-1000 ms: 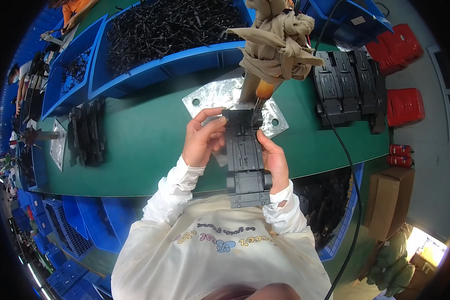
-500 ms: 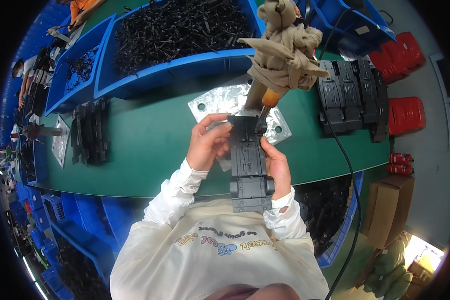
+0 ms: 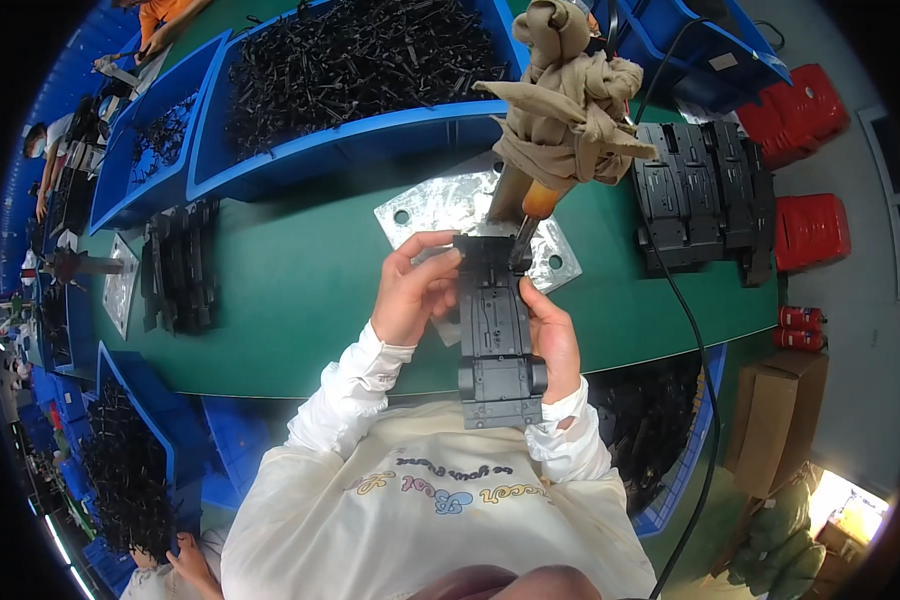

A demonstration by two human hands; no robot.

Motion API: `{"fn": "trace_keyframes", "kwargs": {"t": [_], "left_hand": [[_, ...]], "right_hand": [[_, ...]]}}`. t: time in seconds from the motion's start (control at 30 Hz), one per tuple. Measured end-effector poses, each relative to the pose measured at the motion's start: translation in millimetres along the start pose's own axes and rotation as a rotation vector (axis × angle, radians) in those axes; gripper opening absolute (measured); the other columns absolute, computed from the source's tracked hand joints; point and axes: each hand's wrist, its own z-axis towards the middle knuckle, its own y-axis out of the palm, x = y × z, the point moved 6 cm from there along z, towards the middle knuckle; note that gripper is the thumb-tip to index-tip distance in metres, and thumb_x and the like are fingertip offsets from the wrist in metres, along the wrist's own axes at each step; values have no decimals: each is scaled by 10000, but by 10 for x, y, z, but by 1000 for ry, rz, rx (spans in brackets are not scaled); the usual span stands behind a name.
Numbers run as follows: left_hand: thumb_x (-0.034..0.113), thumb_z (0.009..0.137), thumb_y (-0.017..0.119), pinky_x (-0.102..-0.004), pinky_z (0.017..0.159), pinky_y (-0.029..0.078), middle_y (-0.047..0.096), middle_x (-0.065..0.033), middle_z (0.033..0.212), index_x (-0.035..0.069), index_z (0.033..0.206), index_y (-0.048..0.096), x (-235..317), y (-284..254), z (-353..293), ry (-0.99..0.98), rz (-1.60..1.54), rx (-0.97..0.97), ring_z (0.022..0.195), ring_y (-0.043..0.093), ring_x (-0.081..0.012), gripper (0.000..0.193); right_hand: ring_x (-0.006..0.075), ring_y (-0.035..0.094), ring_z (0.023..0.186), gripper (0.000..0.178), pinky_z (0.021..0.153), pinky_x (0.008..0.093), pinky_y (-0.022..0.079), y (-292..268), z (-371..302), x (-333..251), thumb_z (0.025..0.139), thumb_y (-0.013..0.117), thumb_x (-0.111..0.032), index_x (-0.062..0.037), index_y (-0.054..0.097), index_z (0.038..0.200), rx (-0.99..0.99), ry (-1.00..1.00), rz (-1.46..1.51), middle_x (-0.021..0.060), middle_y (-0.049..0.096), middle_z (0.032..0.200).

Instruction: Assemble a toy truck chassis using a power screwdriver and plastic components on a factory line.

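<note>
Fastening step — our left hand [image 3: 410,295] and right hand [image 3: 553,338] clamp the black chassis [image 3: 495,330] at frame centre under the cloth-wrapped driver [image 3: 560,110] — next, we judge, steady tip alignment.

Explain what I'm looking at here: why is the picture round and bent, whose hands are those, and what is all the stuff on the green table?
No machine here: a person wears a wide fisheye camera on the head, looking down, which bends straight edges. The two hands are the wearer's own. The left hand and right hand grip a long black plastic part between them, its far end up against the tip of a hanging tool with an orange handle, wrapped in tan cloth. Beneath lies a shiny metal plate on the green table. Stacks of similar black parts sit to the right and another stack to the left. Blue bins behind hold small black pieces. Other people work at the far left.
</note>
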Motion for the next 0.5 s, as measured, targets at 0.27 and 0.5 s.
{"fn": "trace_keyframes", "kwargs": {"t": [0.27,0.5], "left_hand": [[180,881,667,-207,465,334,604,-33,774,47,1183,564,-28,-7,-2,9,0,-3,557,540,-105,346],[169,882,666,-208,465,331,603,-37,782,49,1191,568,-33,-35,19,4,-15,9,559,542,-107,346]], "right_hand": [[218,688,885,352,789,349,569,26,-32,1,1006,486,-308,-36,575,1212,2,31,-5,114,686,1066],[218,694,884,347,787,347,575,18,5,0,1008,481,-306,-41,577,1209,12,45,2,113,688,1064]]}}
